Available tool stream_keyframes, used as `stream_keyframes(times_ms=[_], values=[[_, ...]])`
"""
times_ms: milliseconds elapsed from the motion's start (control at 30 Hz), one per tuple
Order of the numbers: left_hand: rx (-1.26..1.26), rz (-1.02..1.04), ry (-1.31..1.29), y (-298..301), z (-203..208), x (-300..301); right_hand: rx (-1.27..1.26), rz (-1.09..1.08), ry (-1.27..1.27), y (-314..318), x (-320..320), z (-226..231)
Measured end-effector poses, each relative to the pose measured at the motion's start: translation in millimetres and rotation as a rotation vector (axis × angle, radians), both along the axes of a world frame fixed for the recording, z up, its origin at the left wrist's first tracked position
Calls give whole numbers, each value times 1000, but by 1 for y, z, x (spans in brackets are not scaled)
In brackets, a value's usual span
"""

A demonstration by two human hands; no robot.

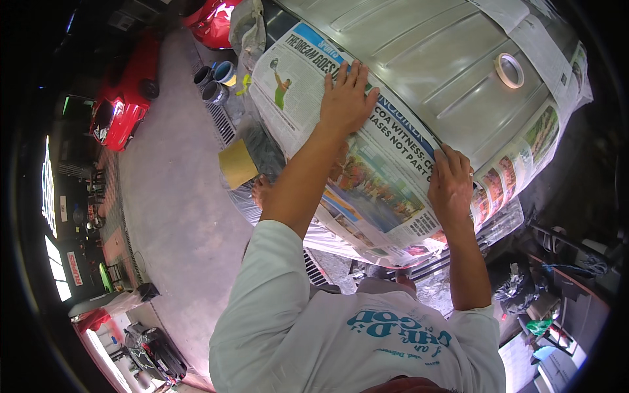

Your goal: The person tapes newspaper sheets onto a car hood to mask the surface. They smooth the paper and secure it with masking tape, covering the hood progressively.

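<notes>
Both hands flat on newspaper (386,183) that's laid over the edge of a grey car panel (432,59).

Left hand (347,98) is spread wide open, palm down, pressing the paper near its top edge where it meets the bare metal. Right hand (451,183) sits further along that same edge with fingers curled down onto the paper, though I can't tell if it's pinching anything. The sheet hangs down the side of the panel toward the person, with more newspaper (544,131) wrapped round the far right corner. A roll of masking tape (509,70) rests on the ribbed metal, well apart from both hands. Off to the left on the concrete floor (170,196) there's a red car (121,108), a few paint cans (213,82), and a bit of brown cardboard (237,164).
</notes>
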State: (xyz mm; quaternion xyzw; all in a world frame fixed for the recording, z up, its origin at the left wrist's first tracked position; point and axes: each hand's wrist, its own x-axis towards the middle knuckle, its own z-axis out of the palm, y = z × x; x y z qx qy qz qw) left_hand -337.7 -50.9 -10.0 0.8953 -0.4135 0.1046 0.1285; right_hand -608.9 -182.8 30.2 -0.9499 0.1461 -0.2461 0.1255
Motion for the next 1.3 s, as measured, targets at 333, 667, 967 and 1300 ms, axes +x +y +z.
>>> stream_keyframes(times_ms=[333,667,967,1300], values=[[166,35,-2,0,19,-3,31,28,-26,1,10,2],[209,37,-100,-3,13,-8,70,-13,-70,-28,-28,0],[160,-299,-43,7,18,-67,9,-22,-57,-20,-76,-8],[145,-297,-14,10,20,-73,-96,65,188,-21,-83,-11]])
